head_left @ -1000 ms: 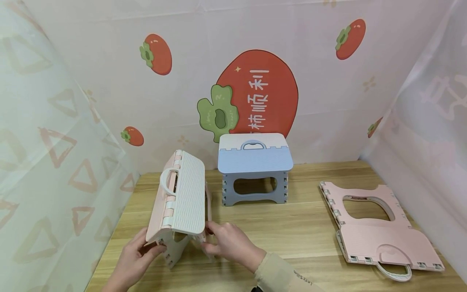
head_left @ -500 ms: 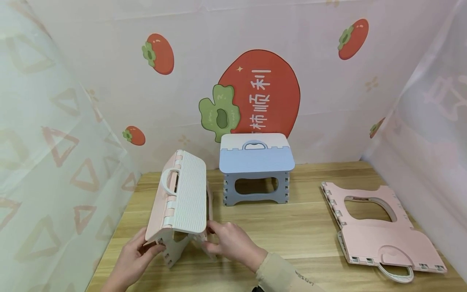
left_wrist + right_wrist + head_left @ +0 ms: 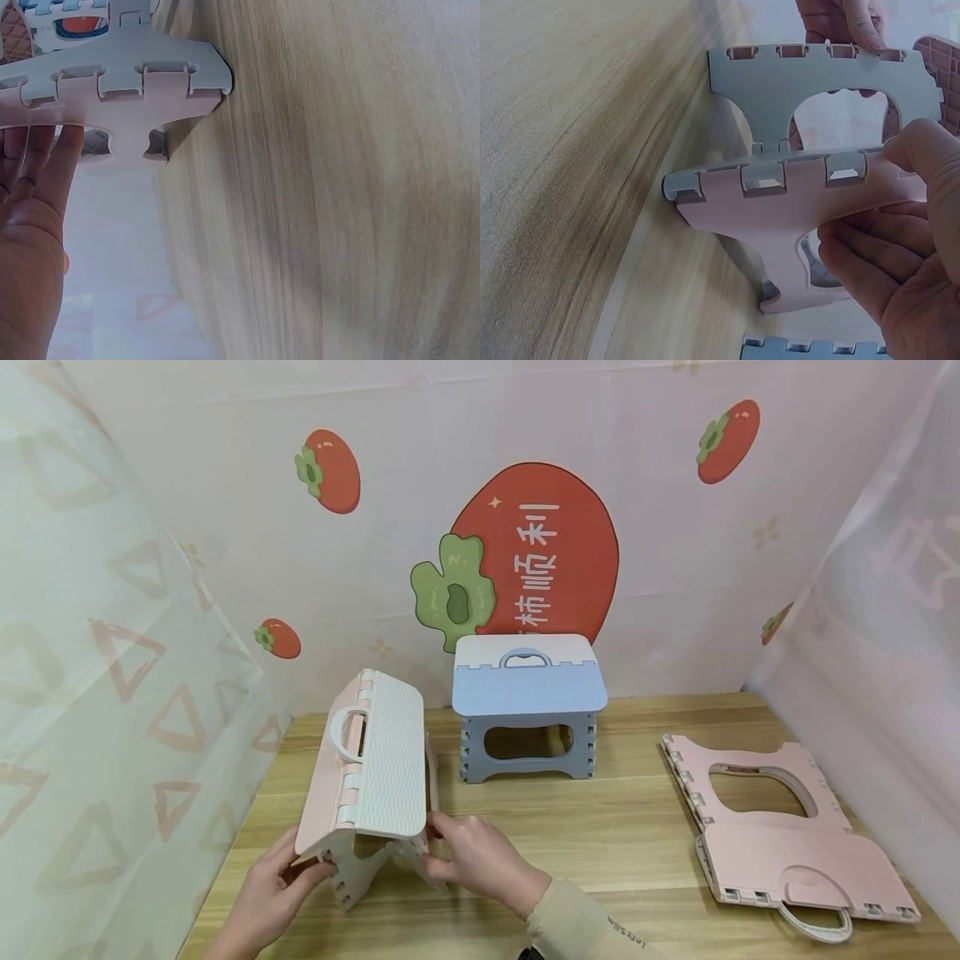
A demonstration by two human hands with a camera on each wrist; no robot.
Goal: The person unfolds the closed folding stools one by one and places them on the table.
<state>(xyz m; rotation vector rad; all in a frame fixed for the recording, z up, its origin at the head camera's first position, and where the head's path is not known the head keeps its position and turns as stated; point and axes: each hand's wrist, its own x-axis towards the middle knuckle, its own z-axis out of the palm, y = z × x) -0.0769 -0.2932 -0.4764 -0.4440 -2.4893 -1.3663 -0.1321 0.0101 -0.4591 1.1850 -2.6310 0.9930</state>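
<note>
A pink and white folding stool [image 3: 390, 752] stands partly unfolded on the left of the table, its two top panels sloping like a roof from the hinged ridge. My left hand [image 3: 273, 893] grips the near end of its left side, thumb at the front. On the other side, my right hand [image 3: 483, 864] pinches the right leg [image 3: 780, 202]. The right wrist view shows that thumb on the leg's hinged edge and the fingers behind it. In the left wrist view, the fingers [image 3: 64, 161] reach behind the pink leg panel, their tips hidden.
A blue and white folding stool [image 3: 528, 689] stands fully unfolded at the back middle. On the right, a pink folding stool [image 3: 802, 852] lies folded flat with its handle towards me. Fabric walls [image 3: 645, 568] printed with persimmons enclose the wooden table [image 3: 600, 835].
The stool's pink panel has tilted slightly outward to the left, so the roof shape is a little flatter. Both hands keep their holds. The head view has shifted slightly.
</note>
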